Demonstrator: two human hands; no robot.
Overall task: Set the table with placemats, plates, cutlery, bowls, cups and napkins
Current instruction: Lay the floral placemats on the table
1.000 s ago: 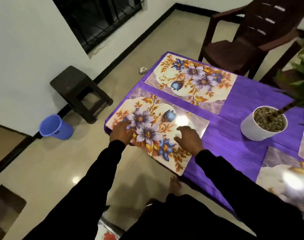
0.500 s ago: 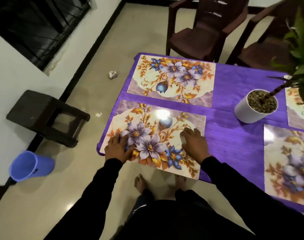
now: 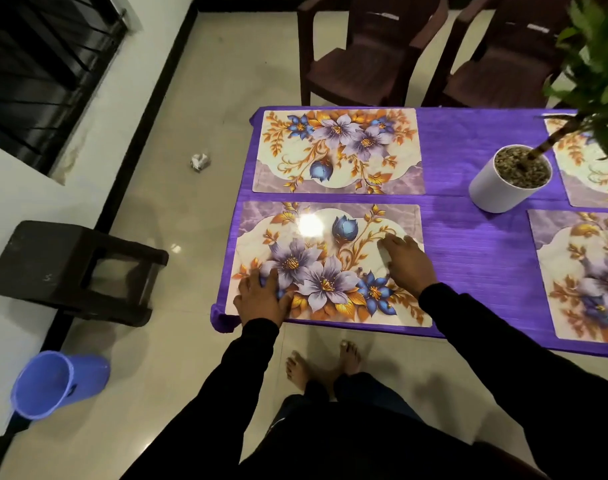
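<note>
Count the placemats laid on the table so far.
4. The near-left placemat lies under both hands; the far-left placemat sits behind it. The near-right placemat and far-right placemat are cut off by the frame's edge, so more may lie beyond.

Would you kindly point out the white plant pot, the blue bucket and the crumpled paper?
white plant pot (image 3: 492, 195): head view, its front wall.
blue bucket (image 3: 88, 379): head view, its outer side.
crumpled paper (image 3: 200, 162): head view, its middle.
</note>
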